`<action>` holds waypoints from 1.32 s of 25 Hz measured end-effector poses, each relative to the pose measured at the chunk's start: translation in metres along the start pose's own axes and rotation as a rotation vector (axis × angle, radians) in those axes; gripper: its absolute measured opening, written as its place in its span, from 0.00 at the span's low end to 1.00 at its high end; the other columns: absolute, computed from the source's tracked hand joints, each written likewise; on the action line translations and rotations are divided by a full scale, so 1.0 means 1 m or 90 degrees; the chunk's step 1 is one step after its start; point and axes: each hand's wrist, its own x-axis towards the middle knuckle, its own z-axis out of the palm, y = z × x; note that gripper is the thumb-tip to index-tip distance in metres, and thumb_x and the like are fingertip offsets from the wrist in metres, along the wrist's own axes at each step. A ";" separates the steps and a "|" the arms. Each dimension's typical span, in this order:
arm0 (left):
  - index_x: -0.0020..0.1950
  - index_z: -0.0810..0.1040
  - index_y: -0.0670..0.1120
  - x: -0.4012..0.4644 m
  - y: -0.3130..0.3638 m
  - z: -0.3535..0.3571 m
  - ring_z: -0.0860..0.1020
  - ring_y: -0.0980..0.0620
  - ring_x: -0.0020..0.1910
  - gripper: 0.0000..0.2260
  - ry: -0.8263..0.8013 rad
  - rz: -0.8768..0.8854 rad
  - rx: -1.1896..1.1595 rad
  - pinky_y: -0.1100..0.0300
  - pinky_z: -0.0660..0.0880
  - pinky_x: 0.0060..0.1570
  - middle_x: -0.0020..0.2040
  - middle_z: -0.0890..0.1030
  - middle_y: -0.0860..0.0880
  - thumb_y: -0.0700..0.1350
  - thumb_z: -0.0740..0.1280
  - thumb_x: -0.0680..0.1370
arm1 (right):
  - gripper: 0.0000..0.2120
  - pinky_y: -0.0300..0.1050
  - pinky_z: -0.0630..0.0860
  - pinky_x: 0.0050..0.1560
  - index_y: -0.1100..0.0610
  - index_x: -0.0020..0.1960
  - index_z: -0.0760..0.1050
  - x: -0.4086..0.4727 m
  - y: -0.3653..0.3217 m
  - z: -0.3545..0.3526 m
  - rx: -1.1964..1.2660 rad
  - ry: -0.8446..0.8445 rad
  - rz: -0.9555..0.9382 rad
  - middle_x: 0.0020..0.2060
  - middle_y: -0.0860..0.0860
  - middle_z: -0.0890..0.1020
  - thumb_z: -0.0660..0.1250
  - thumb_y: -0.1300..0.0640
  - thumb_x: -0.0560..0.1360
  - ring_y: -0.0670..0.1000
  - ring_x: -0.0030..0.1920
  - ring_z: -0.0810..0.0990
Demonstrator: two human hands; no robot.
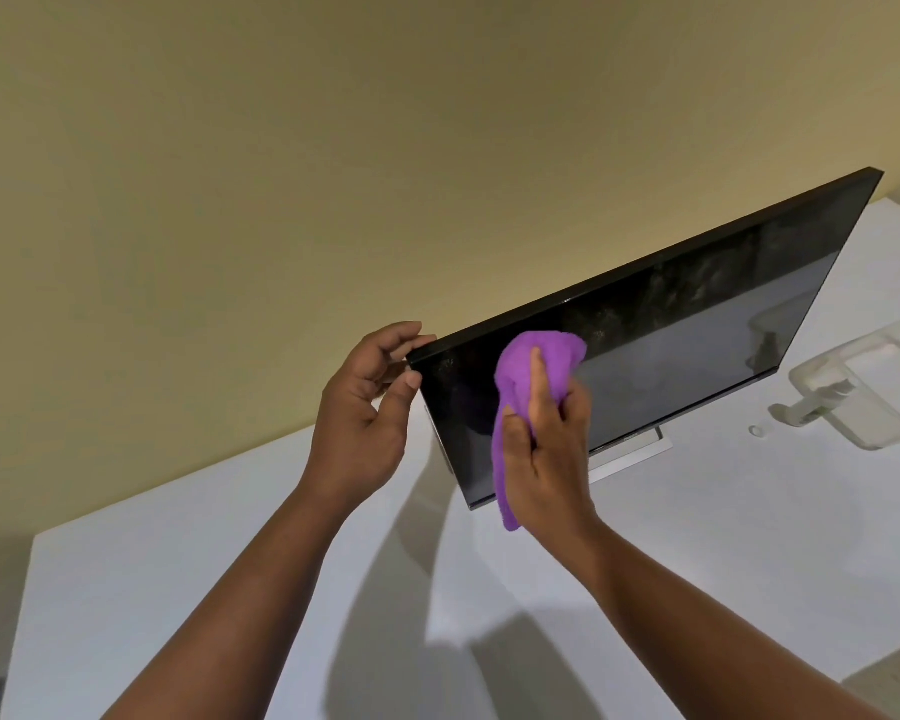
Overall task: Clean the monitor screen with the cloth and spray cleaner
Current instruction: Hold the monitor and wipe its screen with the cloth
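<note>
A black flat monitor (697,345) stands on a white table, its dark screen showing smears and droplets along the upper part. My left hand (365,407) grips the monitor's top left corner, fingers curled over the edge and thumb on the front bezel. My right hand (546,449) holds a bunched purple cloth (520,376) and presses it against the left part of the screen. A clear spray bottle (863,387) lies on its side on the table to the right of the monitor.
The white table (281,589) runs along a yellowish wall (333,148). The monitor's silver stand (630,454) shows below the screen. A small clear cap or ring (756,431) lies near the bottle's nozzle. The table's left edge drops off at the lower left.
</note>
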 end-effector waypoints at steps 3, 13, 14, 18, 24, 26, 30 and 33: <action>0.66 0.76 0.59 0.003 0.002 -0.003 0.83 0.50 0.58 0.18 -0.011 0.006 0.018 0.49 0.78 0.64 0.61 0.83 0.59 0.40 0.64 0.81 | 0.30 0.41 0.70 0.54 0.38 0.80 0.51 0.014 -0.012 0.010 -0.003 0.034 0.010 0.60 0.48 0.62 0.56 0.47 0.81 0.51 0.54 0.69; 0.65 0.77 0.57 0.003 0.002 -0.005 0.84 0.50 0.57 0.21 -0.016 -0.007 -0.005 0.51 0.78 0.63 0.63 0.83 0.54 0.32 0.64 0.82 | 0.30 0.49 0.75 0.50 0.42 0.80 0.57 0.010 0.001 0.003 -0.147 0.030 -0.039 0.56 0.51 0.64 0.57 0.51 0.79 0.53 0.50 0.68; 0.65 0.77 0.57 0.004 0.002 -0.006 0.84 0.49 0.56 0.21 -0.017 -0.009 -0.010 0.51 0.78 0.63 0.63 0.83 0.54 0.32 0.64 0.82 | 0.30 0.48 0.74 0.50 0.40 0.80 0.56 0.015 -0.006 0.006 -0.142 0.030 -0.047 0.56 0.51 0.64 0.58 0.51 0.79 0.53 0.50 0.68; 0.65 0.77 0.56 0.003 0.003 -0.007 0.83 0.48 0.55 0.21 -0.019 -0.008 -0.022 0.54 0.78 0.62 0.63 0.83 0.55 0.31 0.64 0.82 | 0.29 0.52 0.76 0.41 0.49 0.80 0.62 0.000 -0.011 0.010 -0.171 -0.046 -0.192 0.53 0.55 0.68 0.61 0.54 0.80 0.54 0.46 0.69; 0.66 0.77 0.52 0.000 0.002 -0.003 0.83 0.55 0.58 0.18 -0.002 -0.031 -0.053 0.55 0.77 0.64 0.62 0.84 0.50 0.32 0.64 0.83 | 0.27 0.50 0.75 0.41 0.50 0.75 0.69 0.026 -0.041 -0.020 -0.106 0.017 -0.050 0.52 0.51 0.70 0.59 0.55 0.76 0.54 0.45 0.72; 0.67 0.77 0.48 0.000 0.002 -0.003 0.82 0.55 0.61 0.17 0.001 -0.030 -0.071 0.55 0.77 0.65 0.62 0.84 0.50 0.31 0.64 0.83 | 0.25 0.50 0.76 0.41 0.53 0.74 0.72 0.034 -0.060 -0.022 -0.100 -0.019 -0.071 0.52 0.53 0.74 0.60 0.56 0.76 0.55 0.45 0.74; 0.67 0.78 0.44 -0.001 -0.002 -0.005 0.83 0.55 0.54 0.18 -0.007 -0.026 -0.091 0.60 0.79 0.55 0.56 0.86 0.55 0.29 0.66 0.80 | 0.26 0.50 0.77 0.49 0.46 0.74 0.71 0.032 -0.096 -0.010 -0.116 -0.183 -0.051 0.62 0.52 0.75 0.56 0.49 0.77 0.56 0.53 0.78; 0.68 0.77 0.44 -0.007 -0.006 -0.006 0.83 0.58 0.50 0.23 -0.005 -0.044 -0.100 0.66 0.78 0.49 0.54 0.86 0.58 0.30 0.69 0.74 | 0.24 0.49 0.77 0.49 0.42 0.72 0.70 0.026 -0.104 -0.002 -0.100 -0.254 -0.062 0.58 0.48 0.73 0.55 0.49 0.76 0.54 0.51 0.77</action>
